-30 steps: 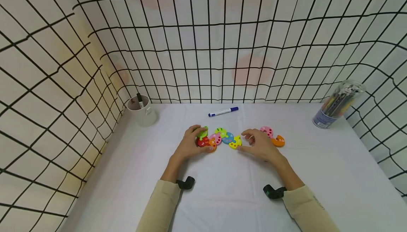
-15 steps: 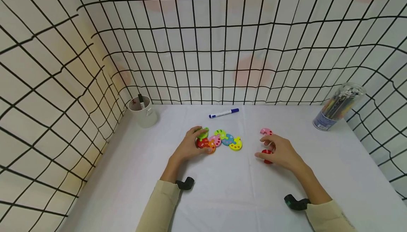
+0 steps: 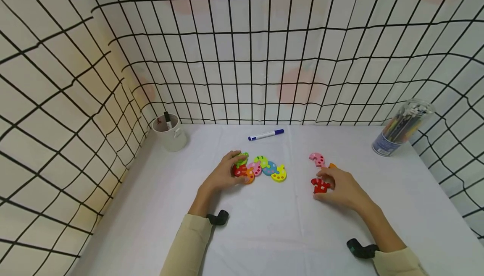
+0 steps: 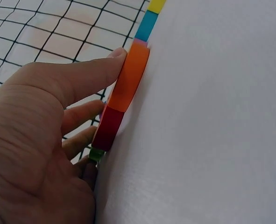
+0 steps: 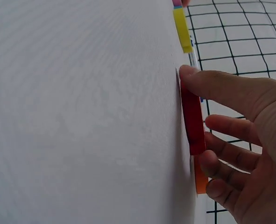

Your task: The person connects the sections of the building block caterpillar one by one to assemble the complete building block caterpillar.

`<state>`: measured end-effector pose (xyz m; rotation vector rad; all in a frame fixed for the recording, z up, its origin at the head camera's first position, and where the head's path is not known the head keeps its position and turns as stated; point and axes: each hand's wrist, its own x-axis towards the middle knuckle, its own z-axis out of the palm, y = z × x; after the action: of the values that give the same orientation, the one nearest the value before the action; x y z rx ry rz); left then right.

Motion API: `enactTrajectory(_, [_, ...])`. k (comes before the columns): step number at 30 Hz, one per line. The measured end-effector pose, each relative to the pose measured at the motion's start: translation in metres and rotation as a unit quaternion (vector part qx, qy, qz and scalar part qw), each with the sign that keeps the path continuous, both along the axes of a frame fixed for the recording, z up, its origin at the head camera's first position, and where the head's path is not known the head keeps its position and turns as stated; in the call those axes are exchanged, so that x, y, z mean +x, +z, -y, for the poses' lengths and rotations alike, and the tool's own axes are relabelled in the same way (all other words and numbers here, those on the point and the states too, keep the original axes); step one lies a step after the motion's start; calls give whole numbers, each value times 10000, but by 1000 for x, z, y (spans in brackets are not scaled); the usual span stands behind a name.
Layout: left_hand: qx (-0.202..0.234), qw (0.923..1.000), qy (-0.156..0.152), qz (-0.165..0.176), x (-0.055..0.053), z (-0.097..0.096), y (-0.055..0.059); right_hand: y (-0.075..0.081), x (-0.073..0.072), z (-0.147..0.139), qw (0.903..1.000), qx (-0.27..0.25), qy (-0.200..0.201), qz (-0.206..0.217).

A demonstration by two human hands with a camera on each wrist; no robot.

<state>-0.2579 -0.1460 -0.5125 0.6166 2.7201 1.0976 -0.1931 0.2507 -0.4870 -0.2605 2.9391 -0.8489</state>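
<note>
A wavy chain of flat, numbered puzzle pieces lies on the white table, running from a green piece (image 3: 243, 158) to a yellow piece (image 3: 279, 174). My left hand (image 3: 221, 176) holds the chain's left end, its thumb against an orange piece (image 4: 130, 77) and its fingers around the far side, near a red piece (image 4: 109, 128). To the right of the chain, a separate red puzzle piece (image 3: 320, 186) sits between the thumb and fingers of my right hand (image 3: 343, 187), thumb on its near edge. Just beyond are a pink piece (image 3: 317, 159) and an orange piece (image 5: 201, 177), mostly hidden by that hand.
Behind the chain lies a blue-capped marker (image 3: 266, 135). A white mug (image 3: 174, 139) holding a dark marker stands at the back left. At the back right, a clear jar (image 3: 397, 127) contains pencils. Black-gridded white cloth (image 3: 261, 49) walls the table's back and sides.
My right hand has gone from the chain's yellow end rightward to the loose red piece, which now shows more fully and slightly farther right. My left hand stays at the chain's left end.
</note>
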Motion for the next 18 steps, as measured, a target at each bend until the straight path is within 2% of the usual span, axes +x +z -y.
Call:
enactTrajectory(5, [-42,10000,-10,-6,1,0,1,-1,0,-4,10000,-10,87,0])
enactTrajectory(14, [9,9989,453,-116,-1,-5,-4,0,-6,2,9999,-128,-34,43])
enactTrajectory(18, [43,9985,533,-81,-1,-6,-5,1,-11,7,9997,-241,-1,-3])
